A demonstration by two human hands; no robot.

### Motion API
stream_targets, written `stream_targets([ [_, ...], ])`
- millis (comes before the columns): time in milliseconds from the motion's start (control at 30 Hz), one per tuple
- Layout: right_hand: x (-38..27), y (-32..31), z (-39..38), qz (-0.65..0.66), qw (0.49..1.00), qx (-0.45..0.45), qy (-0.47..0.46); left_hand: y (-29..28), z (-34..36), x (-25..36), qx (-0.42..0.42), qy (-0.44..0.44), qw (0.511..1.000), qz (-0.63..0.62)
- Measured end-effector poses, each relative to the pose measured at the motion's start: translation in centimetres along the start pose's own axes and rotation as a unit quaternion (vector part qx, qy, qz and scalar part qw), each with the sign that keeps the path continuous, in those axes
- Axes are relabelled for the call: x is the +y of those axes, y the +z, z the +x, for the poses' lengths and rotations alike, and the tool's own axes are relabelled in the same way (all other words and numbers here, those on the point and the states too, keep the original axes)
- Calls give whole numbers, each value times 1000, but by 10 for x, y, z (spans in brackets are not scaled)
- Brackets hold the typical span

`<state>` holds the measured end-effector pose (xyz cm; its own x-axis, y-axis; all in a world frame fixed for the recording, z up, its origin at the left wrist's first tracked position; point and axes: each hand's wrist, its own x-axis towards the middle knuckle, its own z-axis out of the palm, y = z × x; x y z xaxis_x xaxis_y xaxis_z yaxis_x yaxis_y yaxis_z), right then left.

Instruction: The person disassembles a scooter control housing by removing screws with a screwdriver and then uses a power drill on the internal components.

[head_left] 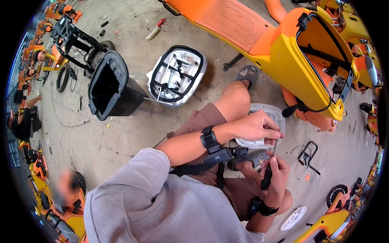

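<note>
My left hand (262, 126) is closed in a pinch, with thumb and fingertips at the upper end of a thin metal shaft. Whether a small part sits between those fingertips I cannot make out. Below it, my right hand (278, 169) grips a screwdriver (266, 179) by its dark handle, the shaft pointing up toward the left fingers. Both hands are in the air above my bent legs. Behind them on the floor lies a white oval panel (259, 108), partly hidden by my left hand and arm.
Beyond my hands stands a yellow and orange scooter body (279, 60). A black open bin (121, 95) and an upturned seat (190, 97) with metal parts are at left. A red-handled tool (156, 29), a black bracket (308, 153) and a white piece (293, 218) lie around.
</note>
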<state>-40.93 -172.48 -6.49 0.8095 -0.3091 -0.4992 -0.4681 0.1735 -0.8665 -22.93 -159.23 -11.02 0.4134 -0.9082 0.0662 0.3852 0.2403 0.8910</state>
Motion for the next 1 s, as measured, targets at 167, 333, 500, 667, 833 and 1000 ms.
stream_targets([
  [167,2,0,4,3,999,-5,-45,6,-1,9,32,-5,999,34],
  [333,23,2,19,-86,988,63,-109,9,2,7,124,-15,986,114],
  [500,19,6,18,-83,988,61,-117,0,1,3,110,-47,991,65],
  [667,4,4,9,12,998,-44,-48,-1,-3,10,50,-31,997,47],
  [833,3,2,8,64,996,-67,-11,-5,2,4,16,-5,995,97],
  [1000,7,-3,8,172,975,-139,11,0,-3,2,-24,-14,996,-85],
])
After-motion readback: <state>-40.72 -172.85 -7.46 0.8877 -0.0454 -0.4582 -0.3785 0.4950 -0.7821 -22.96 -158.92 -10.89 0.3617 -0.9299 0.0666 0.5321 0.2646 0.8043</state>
